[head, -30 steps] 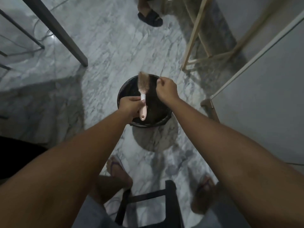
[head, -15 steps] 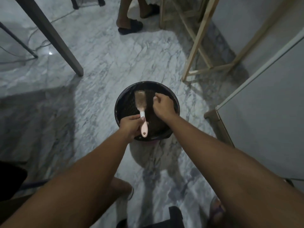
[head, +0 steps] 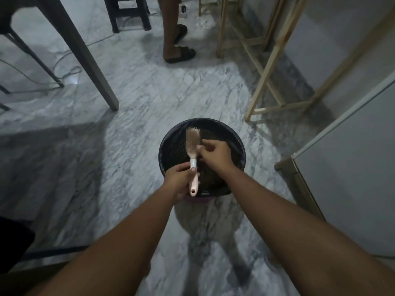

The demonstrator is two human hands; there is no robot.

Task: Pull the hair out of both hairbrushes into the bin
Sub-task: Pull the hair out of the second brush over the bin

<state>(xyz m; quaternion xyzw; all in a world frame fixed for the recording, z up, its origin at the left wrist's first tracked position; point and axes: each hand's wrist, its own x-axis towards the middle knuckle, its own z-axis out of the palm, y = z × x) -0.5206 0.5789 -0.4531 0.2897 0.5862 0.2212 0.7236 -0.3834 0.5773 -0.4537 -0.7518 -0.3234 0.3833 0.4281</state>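
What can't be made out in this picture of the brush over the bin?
Head view only:
- Any hair in the hairbrush: too small, dim.
- Whether the right hand pinches hair: too small to tell.
- Inside the bin: dark, partly behind the left hand.
- Second hairbrush: out of view.

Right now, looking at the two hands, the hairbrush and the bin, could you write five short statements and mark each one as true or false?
1. The left hand holds the hairbrush by its handle. True.
2. The hairbrush lies on the floor beside the bin. False: it is held up over the bin's opening.
3. The right hand is at the side of the hairbrush's bristles, over the bin. True.
4. The bin is white. False: it is black.
5. Two hairbrushes are in view. False: only one shows.
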